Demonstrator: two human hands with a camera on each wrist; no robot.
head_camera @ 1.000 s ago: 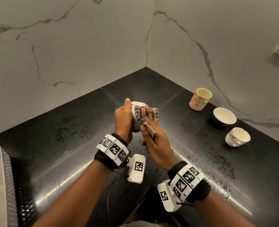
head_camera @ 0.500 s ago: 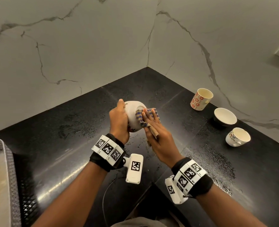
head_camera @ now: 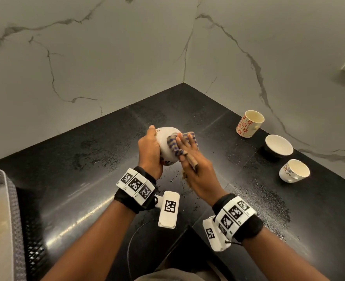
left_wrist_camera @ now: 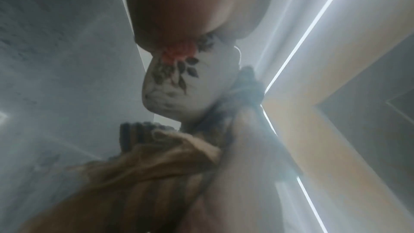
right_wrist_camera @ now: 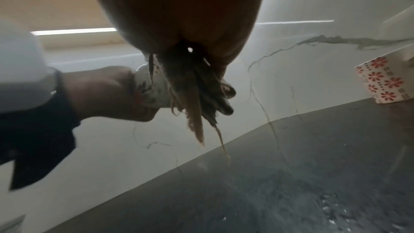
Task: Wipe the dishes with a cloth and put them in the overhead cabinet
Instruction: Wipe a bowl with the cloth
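Cup: white ceramic, rounded body, red flower with dark leaves printed on its side, seen best in the left wrist view. It is held up off the black worktop, roughly at the middle of the scene, tipped on its side with the base turned toward the right hand. Its mouth is hidden behind the left hand.

Left hand: fingers curled round the cup from the left, thumb lying over the top; it grips the cup.

Right hand: fingers fairly straight and spread, pressing a checked blue and tan cloth flat against the cup's right side. A rolled part of the cloth is tucked between thumb and palm, and frayed threads hang below the hand in the right wrist view.

On the worktop to the far right stand three other dishes, apart from each other: a tall cup with red flowers, a plain white bowl and a small floral cup nearest. A grey perforated tray sits at the near left edge. The worktop shows water droplets on the right.
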